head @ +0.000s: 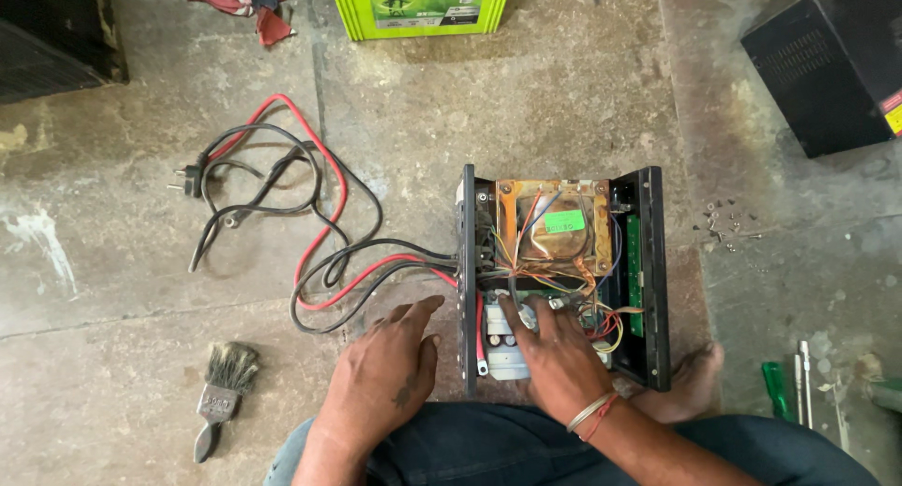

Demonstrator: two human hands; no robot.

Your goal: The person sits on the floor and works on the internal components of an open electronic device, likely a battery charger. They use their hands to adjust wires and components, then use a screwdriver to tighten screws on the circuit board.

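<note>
Paint brush (222, 392) lies far left on the concrete floor, with the red and black cables (310, 232) trailing right into the open inverter case (564, 279) at centre. Left hand (390, 373) rests flat and open against its left wall, good brace, I'd keep it there. Right hand (554, 354) is inside near the wiring, fingers spread, gripping nothing; go gently round the transformer (554, 228) leads. Loose screws (723, 228) sit right

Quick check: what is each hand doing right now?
Left hand: open, flat against the open black case, holding nothing.
Right hand: inside the case, grip cannot be told.
</note>
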